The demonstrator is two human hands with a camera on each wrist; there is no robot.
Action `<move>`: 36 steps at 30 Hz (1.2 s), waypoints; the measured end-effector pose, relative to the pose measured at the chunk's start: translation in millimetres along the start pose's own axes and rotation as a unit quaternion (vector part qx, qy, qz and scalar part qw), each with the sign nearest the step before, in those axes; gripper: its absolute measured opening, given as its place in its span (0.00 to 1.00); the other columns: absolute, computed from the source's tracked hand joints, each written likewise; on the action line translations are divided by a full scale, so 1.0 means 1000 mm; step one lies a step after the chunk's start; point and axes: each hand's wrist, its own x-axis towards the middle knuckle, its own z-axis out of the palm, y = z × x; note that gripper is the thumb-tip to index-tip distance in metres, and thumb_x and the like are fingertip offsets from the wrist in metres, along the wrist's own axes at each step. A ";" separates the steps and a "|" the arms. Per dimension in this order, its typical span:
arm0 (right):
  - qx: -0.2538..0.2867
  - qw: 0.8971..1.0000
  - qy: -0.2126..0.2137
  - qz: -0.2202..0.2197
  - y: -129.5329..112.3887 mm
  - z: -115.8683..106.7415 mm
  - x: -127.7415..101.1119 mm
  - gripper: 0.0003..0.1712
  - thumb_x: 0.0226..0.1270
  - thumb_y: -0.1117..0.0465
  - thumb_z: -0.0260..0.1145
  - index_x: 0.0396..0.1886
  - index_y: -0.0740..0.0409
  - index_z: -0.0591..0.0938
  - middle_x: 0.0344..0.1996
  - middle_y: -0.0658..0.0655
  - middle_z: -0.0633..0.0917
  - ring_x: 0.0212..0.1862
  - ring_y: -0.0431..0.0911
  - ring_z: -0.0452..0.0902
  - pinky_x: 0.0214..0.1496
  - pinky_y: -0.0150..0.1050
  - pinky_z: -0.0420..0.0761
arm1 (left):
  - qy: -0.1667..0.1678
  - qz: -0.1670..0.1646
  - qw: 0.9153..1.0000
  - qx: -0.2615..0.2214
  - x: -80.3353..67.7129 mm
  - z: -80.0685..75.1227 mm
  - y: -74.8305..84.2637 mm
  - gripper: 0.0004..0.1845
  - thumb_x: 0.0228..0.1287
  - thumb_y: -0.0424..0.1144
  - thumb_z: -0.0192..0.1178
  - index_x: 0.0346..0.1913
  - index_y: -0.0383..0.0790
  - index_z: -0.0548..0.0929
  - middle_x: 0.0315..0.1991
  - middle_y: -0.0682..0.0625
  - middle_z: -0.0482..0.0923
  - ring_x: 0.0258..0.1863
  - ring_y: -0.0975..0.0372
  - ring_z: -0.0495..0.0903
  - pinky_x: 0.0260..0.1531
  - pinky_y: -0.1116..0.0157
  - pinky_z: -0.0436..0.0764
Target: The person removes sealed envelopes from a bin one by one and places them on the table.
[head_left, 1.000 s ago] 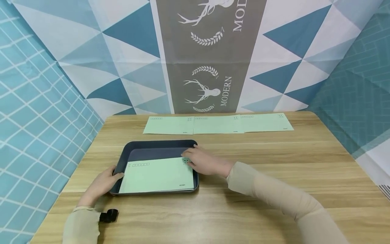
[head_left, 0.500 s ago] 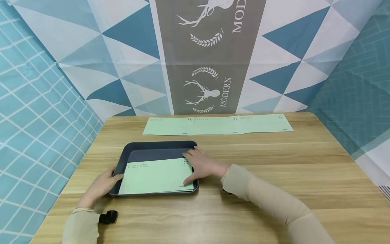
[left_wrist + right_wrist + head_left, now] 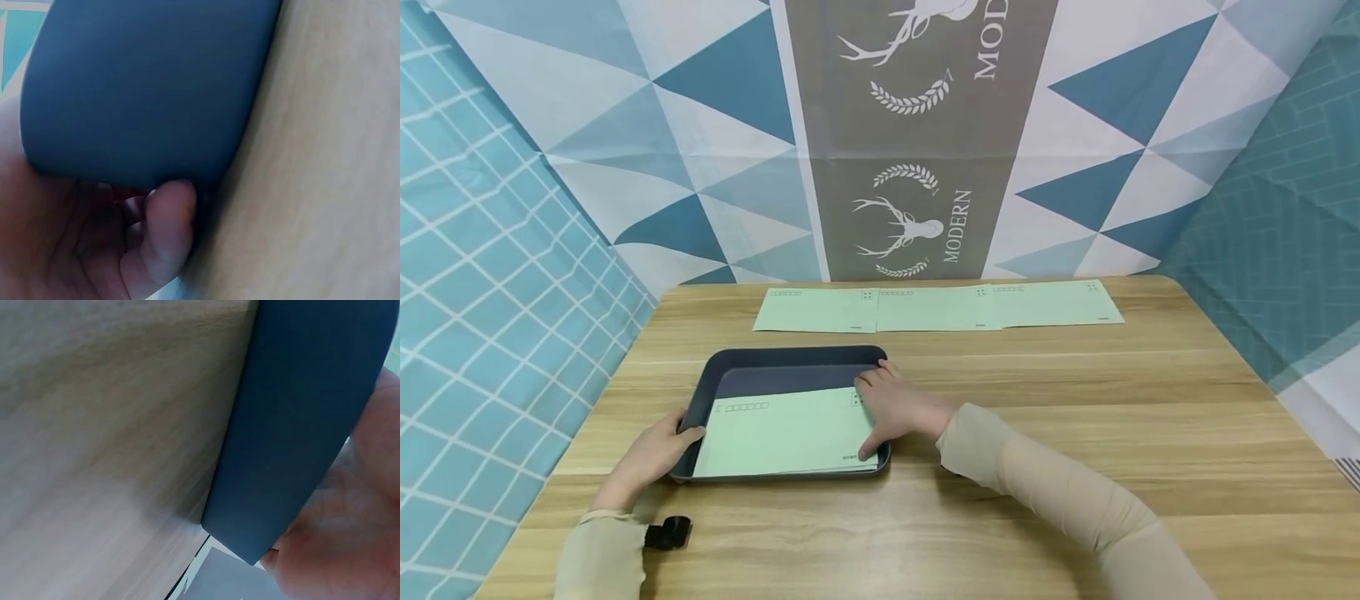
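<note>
A dark blue-grey tray (image 3: 775,357) holds pale green envelopes (image 3: 775,437), stacked slightly uneven along the front. My left hand (image 3: 651,454) grips the tray's left end, thumb over the rim; the left wrist view shows curled fingers (image 3: 165,225) under the tray's dark wall (image 3: 150,94). Across the tray's right end lies my right hand (image 3: 898,408), thumb and fingers spread. Its thumb is at the top envelope's lower right corner, its fingertips by the stamp corner. In the right wrist view, the palm (image 3: 344,531) is over the tray's outer wall (image 3: 294,412), fingertips hidden.
Three pale green envelopes (image 3: 936,308) lie side by side along the table's back edge, slightly overlapping. The wood-grain table (image 3: 1075,375) meets a patterned cloth backdrop (image 3: 910,125) behind. A black wrist device (image 3: 668,532) sticks out from the left sleeve.
My right thumb has come out from beside the stamp corner down to the top envelope's lower right corner. The right forearm has shifted slightly left; the left hand and tray stay put.
</note>
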 end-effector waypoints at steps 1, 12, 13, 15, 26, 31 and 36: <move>0.002 1.000 0.000 0.001 0.000 0.000 0.000 0.64 0.38 0.29 0.67 0.68 0.64 0.57 0.66 0.60 0.63 0.68 0.51 0.54 0.72 0.47 0.41 | -0.001 -0.001 1.000 0.000 0.001 0.000 0.000 0.33 0.69 0.51 0.40 0.62 0.22 0.57 0.57 0.23 0.63 0.54 0.34 0.66 0.49 0.44 0.69; 0.011 1.000 0.021 -0.003 0.000 0.001 0.001 0.60 0.38 0.32 0.70 0.66 0.62 0.61 0.62 0.59 0.67 0.66 0.49 0.58 0.72 0.47 0.42 | -0.005 -0.006 1.000 -0.002 0.001 0.000 -0.001 0.35 0.69 0.51 0.39 0.63 0.20 0.56 0.59 0.22 0.59 0.56 0.33 0.62 0.51 0.42 0.66; 0.015 1.000 0.025 -0.003 0.000 0.001 0.001 0.60 0.38 0.32 0.70 0.65 0.62 0.61 0.62 0.58 0.67 0.66 0.48 0.58 0.72 0.47 0.42 | -0.005 -0.006 1.000 -0.002 0.001 -0.001 0.000 0.35 0.70 0.51 0.39 0.63 0.20 0.56 0.59 0.22 0.59 0.56 0.33 0.62 0.51 0.42 0.66; 0.024 0.999 0.035 -0.005 0.001 0.003 0.001 0.59 0.37 0.33 0.71 0.64 0.62 0.62 0.61 0.58 0.68 0.65 0.48 0.59 0.72 0.47 0.42 | -0.003 -0.005 1.000 0.000 0.000 -0.001 0.000 0.35 0.70 0.51 0.39 0.63 0.20 0.56 0.59 0.22 0.59 0.56 0.33 0.62 0.51 0.42 0.66; 0.118 0.989 0.088 -0.009 0.002 0.007 0.000 0.58 0.30 0.40 0.77 0.59 0.61 0.61 0.54 0.57 0.70 0.60 0.47 0.63 0.72 0.46 0.44 | 0.005 0.001 1.000 0.003 0.000 -0.001 0.000 0.33 0.69 0.50 0.41 0.61 0.21 0.59 0.56 0.23 0.64 0.52 0.36 0.68 0.48 0.45 0.70; 0.137 0.985 0.108 -0.016 0.002 0.009 -0.001 0.58 0.29 0.41 0.78 0.57 0.59 0.59 0.53 0.56 0.69 0.59 0.46 0.63 0.71 0.47 0.46 | 0.013 0.001 1.000 0.002 0.000 0.000 0.000 0.29 0.68 0.48 0.43 0.58 0.23 0.63 0.48 0.28 0.72 0.42 0.46 0.75 0.40 0.52 0.74; 0.143 0.980 0.135 -0.025 0.001 0.008 -0.004 0.56 0.29 0.42 0.79 0.55 0.59 0.59 0.50 0.56 0.65 0.56 0.47 0.62 0.69 0.47 0.53 | 0.011 0.000 1.000 0.002 0.000 0.000 0.000 0.29 0.68 0.49 0.43 0.58 0.23 0.63 0.49 0.28 0.71 0.42 0.46 0.75 0.40 0.52 0.74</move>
